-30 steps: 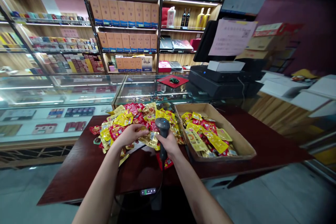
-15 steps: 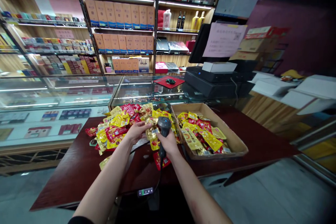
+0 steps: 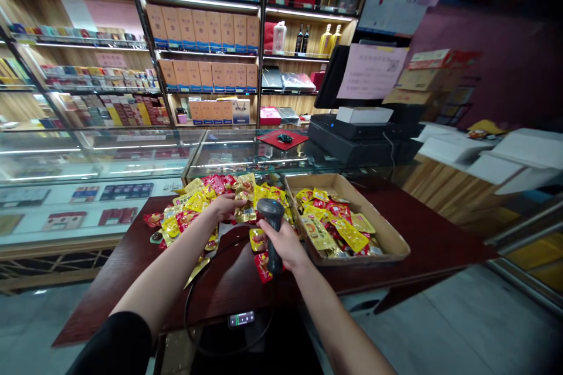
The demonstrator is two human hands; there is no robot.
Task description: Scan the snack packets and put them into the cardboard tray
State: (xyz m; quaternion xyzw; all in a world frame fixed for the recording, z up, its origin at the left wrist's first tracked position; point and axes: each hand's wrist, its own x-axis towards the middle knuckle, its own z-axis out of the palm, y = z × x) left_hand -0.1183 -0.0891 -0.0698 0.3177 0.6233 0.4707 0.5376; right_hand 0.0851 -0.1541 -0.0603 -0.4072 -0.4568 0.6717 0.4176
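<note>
left of the fingers, a glass display case [image 3: 132, 158] runs along the back of a dark red table [image 3: 109, 263], and a heap of yellow and red snack packets [image 3: 189, 217] lies on the table just beside the left hand [image 3: 226, 206]. that hand's fingers [image 3: 235, 202] sit close together over a gold snack packet [image 3: 245, 215] at the heap's right side; whether they pinch it cannot be told. right of those fingertips, the right hand [image 3: 285, 244] has its fingers [image 3: 281, 234] wrapped tightly around the grip of a black barcode scanner [image 3: 270, 209], its head standing above the fist, just beside the gold packet. below these fingers lie a yellow packet [image 3: 258, 240] and a red packet [image 3: 263, 266]. well right of the fingers, a cardboard tray [image 3: 398, 249] holds more yellow and red packets [image 3: 334, 228], and a black cash register [image 3: 352, 143] stands beyond it.
</note>
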